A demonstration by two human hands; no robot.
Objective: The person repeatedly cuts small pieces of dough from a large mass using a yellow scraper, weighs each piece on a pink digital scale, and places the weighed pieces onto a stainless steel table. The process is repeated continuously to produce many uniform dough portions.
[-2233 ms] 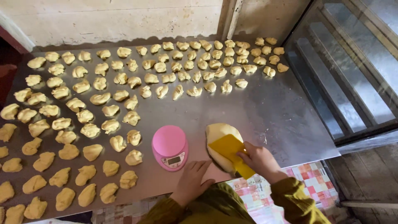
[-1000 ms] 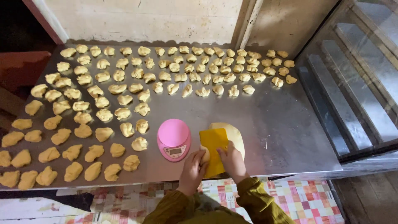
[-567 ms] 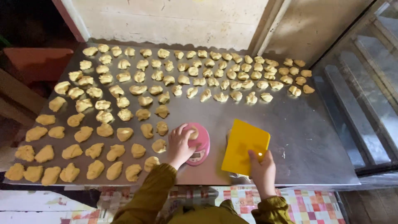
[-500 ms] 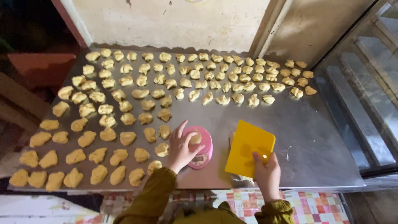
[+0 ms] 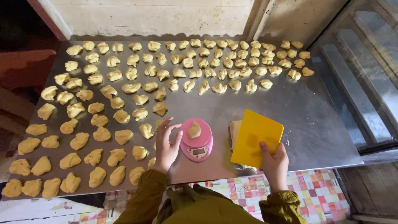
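A small lump of yellow dough [image 5: 194,130] lies on the round pink kitchen scale [image 5: 197,140] near the front edge of the steel table [image 5: 298,112]. My left hand [image 5: 166,144] hovers just left of the scale, fingers spread, holding nothing. My right hand [image 5: 273,158] grips the lower corner of a yellow plastic scraper [image 5: 257,138], held up and tilted above the big dough mass [image 5: 235,129], which it mostly hides.
Several small dough pieces [image 5: 124,89] lie in rows over the left half and the back of the table. A metal rack with glass [image 5: 365,70] stands to the right. A checked cloth [image 5: 319,191] lies below the table's front edge.
My left hand set a cut dough piece on the scale and drew back to the left with fingers spread. My right hand lifted the scraper off the dough mass.
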